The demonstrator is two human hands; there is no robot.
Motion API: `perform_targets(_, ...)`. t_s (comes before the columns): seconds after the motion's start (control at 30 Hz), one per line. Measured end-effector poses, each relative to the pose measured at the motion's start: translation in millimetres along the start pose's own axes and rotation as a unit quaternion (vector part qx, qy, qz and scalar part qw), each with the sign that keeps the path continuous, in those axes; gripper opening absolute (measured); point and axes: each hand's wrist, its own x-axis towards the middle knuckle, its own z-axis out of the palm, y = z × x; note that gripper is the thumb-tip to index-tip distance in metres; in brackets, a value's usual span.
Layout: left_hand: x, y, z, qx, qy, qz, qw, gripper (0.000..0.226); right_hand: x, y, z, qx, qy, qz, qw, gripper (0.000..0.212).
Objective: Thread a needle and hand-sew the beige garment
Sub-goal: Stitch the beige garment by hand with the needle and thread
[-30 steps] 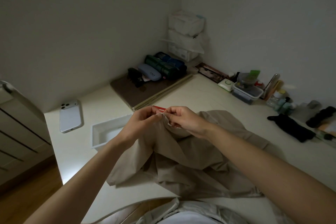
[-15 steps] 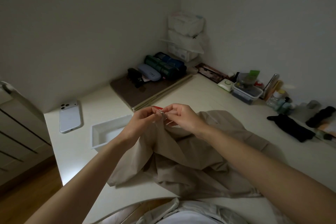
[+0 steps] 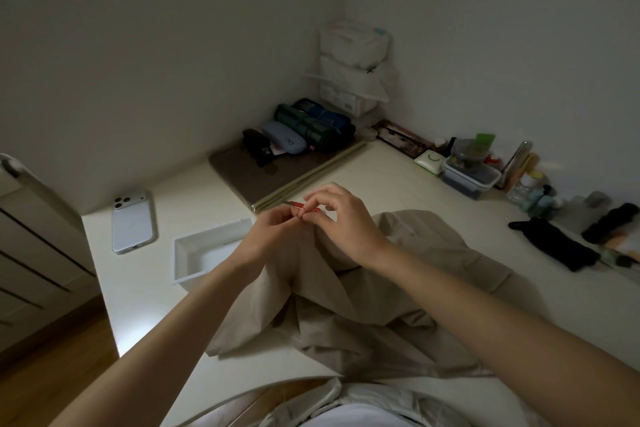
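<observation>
Both forearms [image 3: 194,315] are bare along all their visible length, and so are the left hand [image 3: 268,234] and the right hand [image 3: 348,218]. At the bottom edge a white top [image 3: 346,419] covers the chest. Over it lies a pale grey-beige outer layer [image 3: 426,406], open down the front, its edges folded and stitched, with a narrow rounded strip like a cord or piping along its left edge.

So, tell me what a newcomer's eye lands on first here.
The left hand and right hand meet at centre, fingertips pinching up a fold of the beige garment heaped on the white table. A small red thing shows at their fingertips; a white phone lies far left.
</observation>
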Motion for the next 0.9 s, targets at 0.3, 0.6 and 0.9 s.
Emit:
perform_targets(0.3, 2.0, -2.3, -0.4, 0.036, 0.065, 0.001, 0.997, 0.01, -10.9, -6.8, -1.6, 0.226, -0.033, 0.101, 0.968, 0.014)
perform_targets(0.6, 2.9, -1.1, -1.1, 0.064, 0.12, -0.001, 0.991, 0.012, -51.2, 40.2, 1.5, -0.014, -0.11, 0.238, 0.965, 0.017)
perform_targets(0.9, 2.9, 1.5, 2.4, 0.065, 0.115, 0.005, 0.991, 0.014, -56.2, 50.2, -10.4, 0.0, 0.019, 0.232, 0.972, 0.012)
